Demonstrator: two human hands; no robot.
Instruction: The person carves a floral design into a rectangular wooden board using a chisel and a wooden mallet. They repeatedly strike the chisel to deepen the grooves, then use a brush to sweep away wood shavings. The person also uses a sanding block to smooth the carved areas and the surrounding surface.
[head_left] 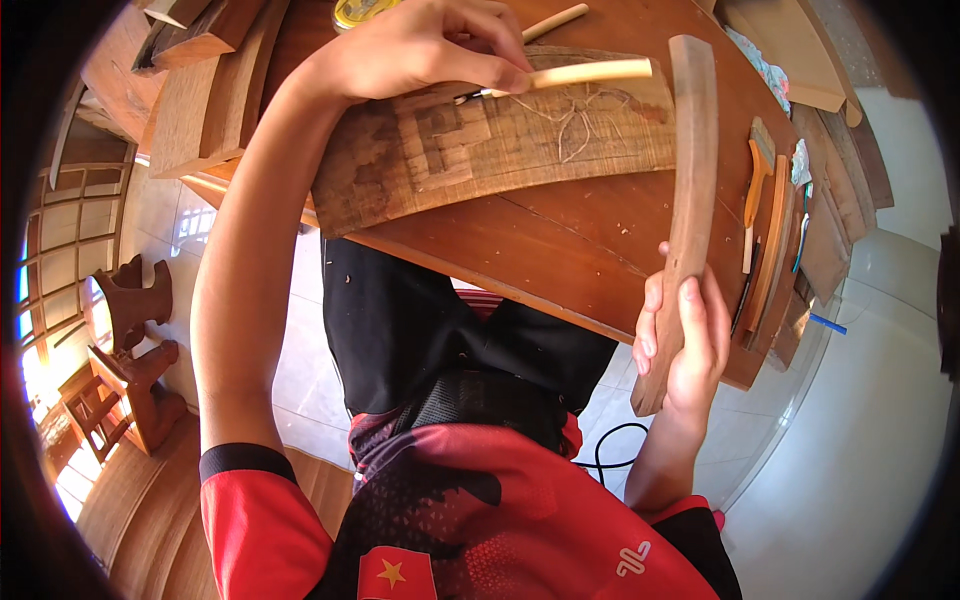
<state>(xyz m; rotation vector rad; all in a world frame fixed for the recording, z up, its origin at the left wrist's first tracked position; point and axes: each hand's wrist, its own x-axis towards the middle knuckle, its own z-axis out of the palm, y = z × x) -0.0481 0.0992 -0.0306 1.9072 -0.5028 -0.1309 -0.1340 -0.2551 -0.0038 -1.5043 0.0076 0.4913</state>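
Note:
My left hand (435, 50) closes its fingers on a chisel (595, 74) with a pale wooden handle. The chisel lies nearly flat over a carved wooden board (400, 195), its small metal tip pointing left. Recesses are cut into the board's left half, and thin string-like lines cross its right half. In my right hand (690, 340) is a long, slightly curved wooden bar (693, 160), gripped near its lower end. The bar stands up beside the board's right end, above the table (520, 250).
Wooden blocks (205, 110) are stacked at the left. A yellow round tin-like object (358, 12) and another pale handle (556, 22) lie beyond the board. At the right are an orange-handled tool (757, 175), wood strips (775, 260) and cardboard (790, 50).

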